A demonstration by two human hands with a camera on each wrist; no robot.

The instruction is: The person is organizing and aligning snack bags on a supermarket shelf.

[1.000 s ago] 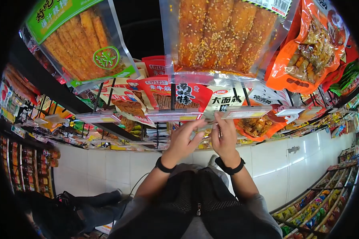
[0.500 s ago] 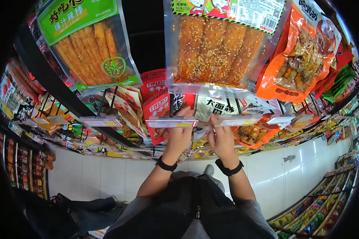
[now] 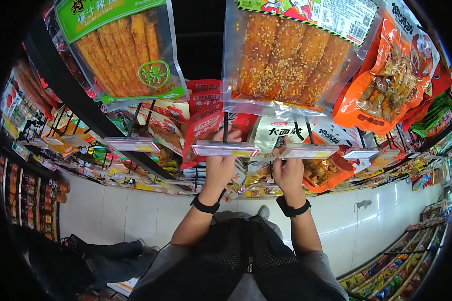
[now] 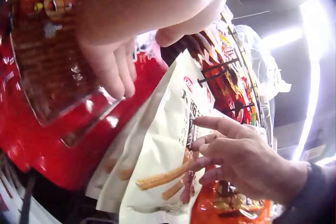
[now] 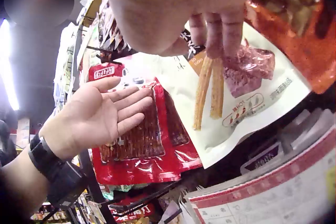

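Note:
My left hand reaches behind a price strip to the red snack bags. In the right wrist view this left hand has its fingers extended, their tips over the front red bag. My right hand is at the cream-white snack bag. From the left wrist view, the right hand's fingers lie nearly straight against the front of that cream bag. More cream bags hang behind it, overlapping the red ones. Each wrist wears a black band.
Price strips jut out along the shelf edge on metal hooks. Large bags hang above: a green-topped one, a sesame-coated one and an orange one. Another person's legs are at lower left. Snack racks stand at right.
My left hand has moved left and in behind the price strip, and the red bags have shifted left and tilted. The right hand stays by the cream bag. The view has shifted slightly.

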